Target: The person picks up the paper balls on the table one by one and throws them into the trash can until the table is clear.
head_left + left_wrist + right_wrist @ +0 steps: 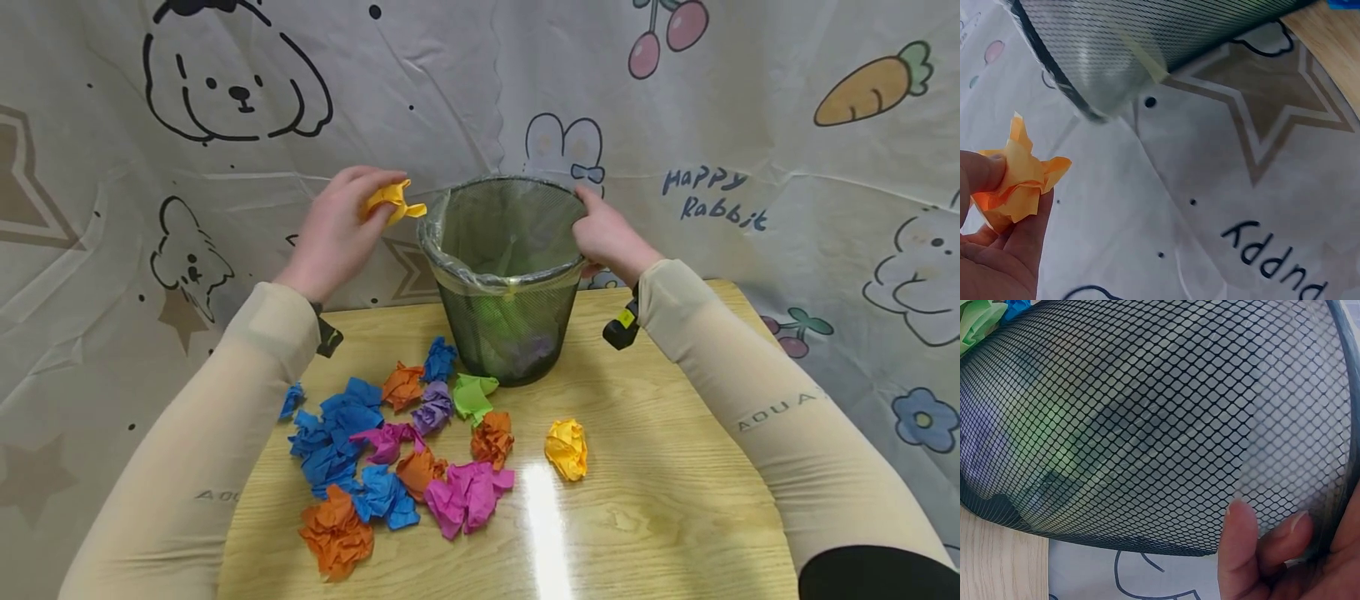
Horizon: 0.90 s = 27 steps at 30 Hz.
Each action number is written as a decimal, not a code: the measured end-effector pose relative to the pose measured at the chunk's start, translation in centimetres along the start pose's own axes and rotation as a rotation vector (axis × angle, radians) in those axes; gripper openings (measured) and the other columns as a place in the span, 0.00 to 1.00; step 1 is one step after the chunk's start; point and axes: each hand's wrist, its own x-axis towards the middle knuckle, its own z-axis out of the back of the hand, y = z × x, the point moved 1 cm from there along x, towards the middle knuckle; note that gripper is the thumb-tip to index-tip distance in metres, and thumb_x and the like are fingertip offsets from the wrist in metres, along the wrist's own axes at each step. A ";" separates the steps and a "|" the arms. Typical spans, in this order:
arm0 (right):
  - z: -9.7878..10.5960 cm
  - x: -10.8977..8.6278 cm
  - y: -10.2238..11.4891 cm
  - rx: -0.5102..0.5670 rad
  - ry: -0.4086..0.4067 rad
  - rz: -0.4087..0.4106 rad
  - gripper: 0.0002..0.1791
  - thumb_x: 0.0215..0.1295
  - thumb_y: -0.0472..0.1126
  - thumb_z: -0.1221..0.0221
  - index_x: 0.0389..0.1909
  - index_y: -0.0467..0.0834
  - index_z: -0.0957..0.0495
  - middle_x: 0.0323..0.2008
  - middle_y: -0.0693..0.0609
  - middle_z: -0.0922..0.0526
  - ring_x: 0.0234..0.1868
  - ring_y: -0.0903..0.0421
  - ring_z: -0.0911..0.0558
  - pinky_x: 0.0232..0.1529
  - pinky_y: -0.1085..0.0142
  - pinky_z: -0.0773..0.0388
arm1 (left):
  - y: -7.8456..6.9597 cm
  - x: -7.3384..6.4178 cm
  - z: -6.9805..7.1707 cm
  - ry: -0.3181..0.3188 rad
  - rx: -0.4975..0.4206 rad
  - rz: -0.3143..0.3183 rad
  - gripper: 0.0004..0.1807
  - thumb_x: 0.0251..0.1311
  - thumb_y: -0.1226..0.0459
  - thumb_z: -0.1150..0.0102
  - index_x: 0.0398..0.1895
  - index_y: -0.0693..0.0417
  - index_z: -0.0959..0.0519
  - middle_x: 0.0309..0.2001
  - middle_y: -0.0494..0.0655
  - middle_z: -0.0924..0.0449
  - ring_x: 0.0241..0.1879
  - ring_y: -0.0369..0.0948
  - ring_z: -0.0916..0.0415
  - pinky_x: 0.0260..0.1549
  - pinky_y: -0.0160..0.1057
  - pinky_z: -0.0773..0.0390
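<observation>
"Where's the yellow paper point(392, 202)?"

"Taking the bin point(551, 304) as the centre of the dial, with twelve at the far side, it's up near the rim at nine o'clock. The left hand point(341, 229) pinches it between thumb and fingers, and the left wrist view shows it clear of the mesh."

"Why only by one end?"

"I'd guess a light pinch is plenty for something so crumpled, and it leaves the loose corners pointing toward the bin's mouth."

"And the right hand point(611, 237)?"

"At three o'clock, gripping the rim. In the right wrist view two bent fingertips, slightly apart, lie by the outside of the mesh. I can't tell where the thumb sits. Probably that steadies the bin and pins the plastic liner point(448, 257), which is folded over the rim so it stays spread."

"What's on the table point(675, 475)?"

"Blue point(330, 433), orange point(337, 533), pink point(468, 497), purple point(433, 408) and green balls point(474, 397) crowd together between seven and eight o'clock, likely for easy reach on the left. One yellow ball point(567, 450) lies apart at five."

"Anything inside?"

"Green and purple patches show through the mesh, low down; their shapes are too blurred to count."
</observation>
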 end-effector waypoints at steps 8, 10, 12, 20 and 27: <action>0.0 0.0 -0.2 0.008 -0.002 0.000 0.43 0.73 0.30 0.66 0.84 0.57 0.68 0.83 0.51 0.63 0.13 0.58 0.44 0.36 0.51 0.15 | -2.1 1.3 -1.2 0.040 -0.042 -0.062 0.22 0.75 0.67 0.46 0.70 0.48 0.24 0.67 0.50 0.29 0.61 0.44 0.27 0.59 0.40 0.24; 0.0 0.1 -0.2 0.009 -0.002 0.004 0.43 0.73 0.30 0.66 0.84 0.57 0.68 0.83 0.51 0.63 0.14 0.58 0.44 0.36 0.50 0.15 | -2.7 1.6 -1.7 0.063 -0.049 -0.082 0.22 0.75 0.67 0.46 0.70 0.48 0.24 0.66 0.49 0.28 0.61 0.43 0.26 0.59 0.39 0.24; 0.0 0.1 -0.2 0.009 -0.004 0.007 0.43 0.73 0.31 0.66 0.84 0.57 0.68 0.83 0.51 0.63 0.14 0.58 0.43 0.36 0.50 0.15 | -3.3 1.9 -2.3 0.085 -0.053 -0.106 0.22 0.75 0.68 0.45 0.70 0.49 0.24 0.65 0.49 0.27 0.60 0.43 0.26 0.59 0.40 0.24; 0.0 0.1 -0.4 0.005 -0.008 0.010 0.43 0.73 0.31 0.66 0.84 0.57 0.68 0.83 0.52 0.63 0.15 0.58 0.43 0.36 0.51 0.15 | -5.4 2.3 -4.3 0.219 -0.057 -0.117 0.22 0.76 0.66 0.46 0.71 0.47 0.25 0.67 0.49 0.29 0.60 0.43 0.26 0.57 0.40 0.23; -0.1 0.0 -0.2 0.007 -0.003 0.008 0.43 0.73 0.30 0.66 0.84 0.58 0.68 0.83 0.53 0.64 0.16 0.58 0.42 0.38 0.50 0.15 | -6.1 2.5 -5.0 0.296 -0.045 -0.109 0.23 0.77 0.63 0.47 0.73 0.47 0.27 0.68 0.51 0.30 0.55 0.43 0.24 0.52 0.41 0.22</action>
